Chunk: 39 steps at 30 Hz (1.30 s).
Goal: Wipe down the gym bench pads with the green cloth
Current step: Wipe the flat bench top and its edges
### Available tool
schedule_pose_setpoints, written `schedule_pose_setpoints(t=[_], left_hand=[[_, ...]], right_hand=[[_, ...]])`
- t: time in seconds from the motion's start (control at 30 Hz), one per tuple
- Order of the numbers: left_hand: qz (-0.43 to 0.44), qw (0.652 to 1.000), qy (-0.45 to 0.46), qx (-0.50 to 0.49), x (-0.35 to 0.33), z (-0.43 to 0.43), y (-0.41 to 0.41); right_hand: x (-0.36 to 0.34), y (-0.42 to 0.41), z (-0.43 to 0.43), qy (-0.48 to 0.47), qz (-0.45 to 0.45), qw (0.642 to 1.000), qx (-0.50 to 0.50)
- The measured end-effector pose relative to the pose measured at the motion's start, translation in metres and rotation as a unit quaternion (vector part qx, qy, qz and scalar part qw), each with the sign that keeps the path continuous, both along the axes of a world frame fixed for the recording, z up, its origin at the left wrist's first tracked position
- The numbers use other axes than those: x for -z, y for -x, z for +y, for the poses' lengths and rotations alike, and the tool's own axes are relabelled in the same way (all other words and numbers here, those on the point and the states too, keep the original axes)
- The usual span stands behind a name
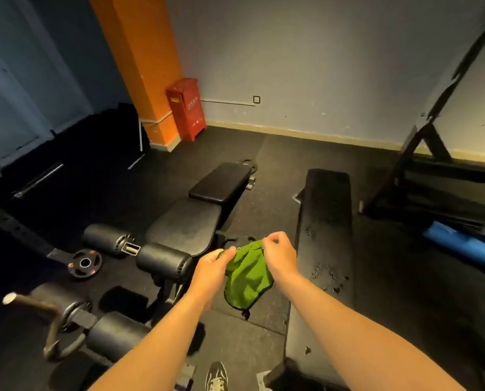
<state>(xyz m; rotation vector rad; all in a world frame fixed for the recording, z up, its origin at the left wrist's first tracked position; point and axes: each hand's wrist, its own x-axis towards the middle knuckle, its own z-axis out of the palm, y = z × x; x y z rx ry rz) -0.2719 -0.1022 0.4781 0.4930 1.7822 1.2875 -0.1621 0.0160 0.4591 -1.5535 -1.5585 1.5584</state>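
A green cloth (248,275) hangs in the air between two black benches. My left hand (211,268) pinches its upper left edge and my right hand (280,255) pinches its upper right edge. To the left stands an adjustable bench (184,227) with a split black pad and foam rollers (162,259). On the right runs a long flat bench (324,221) whose black pad is worn and flaked in spots. The cloth touches neither pad.
A small weight plate (84,262) lies on the black rubber floor at the left, with a curved bar (52,320) below it. A red cabinet (186,108) stands by an orange pillar. A black rack (433,153) and a blue roll (461,246) are at the right. A shoe (217,375) shows at the bottom.
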Motion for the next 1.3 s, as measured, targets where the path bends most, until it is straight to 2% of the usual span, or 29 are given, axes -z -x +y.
schedule_pose_setpoints(t=[0.2, 0.27, 0.4, 0.57, 0.77, 0.87, 0.97, 1.03, 1.3], left_hand=[[0.093, 0.990, -0.031, 0.103, -0.013, 0.085, 0.086], [0.123, 0.981, -0.042, 0.147, -0.016, 0.118, 0.100], [0.208, 0.944, -0.044, 0.252, -0.015, 0.189, 0.119], [0.250, 0.905, -0.021, 0.344, 0.005, 0.282, 0.131], [0.247, 0.886, 0.003, 0.392, 0.038, 0.437, 0.135], [0.237, 0.875, 0.027, 0.421, 0.041, 0.508, 0.130], [0.237, 0.863, 0.033, 0.446, 0.030, 0.572, 0.121], [0.253, 0.854, 0.017, 0.454, 0.021, 0.608, 0.111], [0.321, 0.822, -0.050, 0.468, 0.016, 0.716, 0.075]], right_hand=[[-0.004, 0.067, 0.060, -0.049, -0.103, 0.993, 0.033], [-0.004, 0.078, 0.083, -0.054, -0.105, 0.991, 0.056], [-0.006, 0.097, 0.127, -0.074, -0.027, 0.991, 0.103], [0.002, 0.118, 0.195, -0.035, 0.057, 0.995, 0.075], [0.029, 0.116, 0.340, 0.025, 0.092, 0.989, 0.113], [0.035, 0.106, 0.414, 0.064, 0.067, 0.983, 0.157], [0.031, 0.092, 0.479, 0.060, 0.026, 0.982, 0.179], [0.027, 0.082, 0.509, 0.059, 0.029, 0.979, 0.195], [0.015, 0.043, 0.580, 0.096, 0.185, 0.956, 0.206]])
